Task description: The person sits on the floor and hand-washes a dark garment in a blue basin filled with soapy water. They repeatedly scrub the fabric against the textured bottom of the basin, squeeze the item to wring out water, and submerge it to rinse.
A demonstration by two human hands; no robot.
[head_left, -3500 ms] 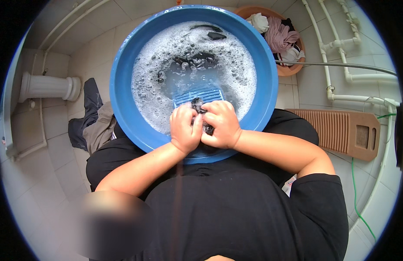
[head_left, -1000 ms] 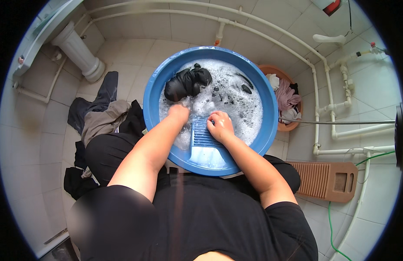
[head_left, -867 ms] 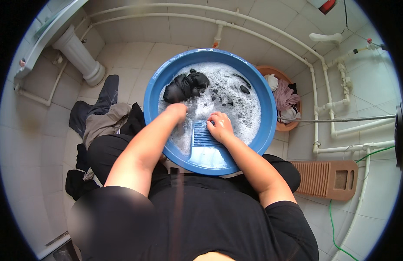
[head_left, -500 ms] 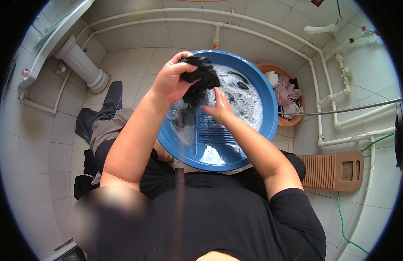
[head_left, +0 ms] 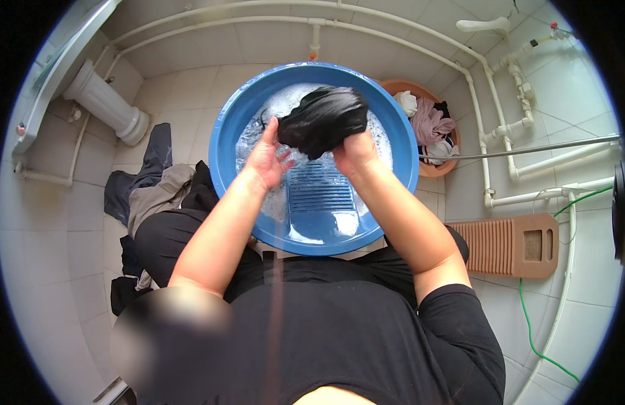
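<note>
A wet black garment (head_left: 326, 120), bunched up, hangs over the blue washtub (head_left: 216, 155). My right hand (head_left: 356, 152) is closed round its right end. At its left edge is my left hand (head_left: 265, 160), fingers spread and not wrapped round the cloth; whether a fingertip touches it I cannot tell. Below the garment, sudsy water (head_left: 292, 101) fills the tub's far part. The tub's built-in ribbed washboard (head_left: 319, 189) slopes up toward me. How the garment is folded, and what kind it is, cannot be made out.
An orange basin (head_left: 393, 88) with white, pink and dark clothes stands behind the tub to the right. A brown washboard (head_left: 491, 246) lies by my right knee. Grey and dark clothes (head_left: 157, 185) lie on the floor at left. White pipes (head_left: 488, 148) and a green cord (head_left: 528, 324) run at right.
The black garment has gone from my left hand to my right and moved rightward, now stretched out more. My left hand has lowered and opened. The whole view has shifted slightly.
</note>
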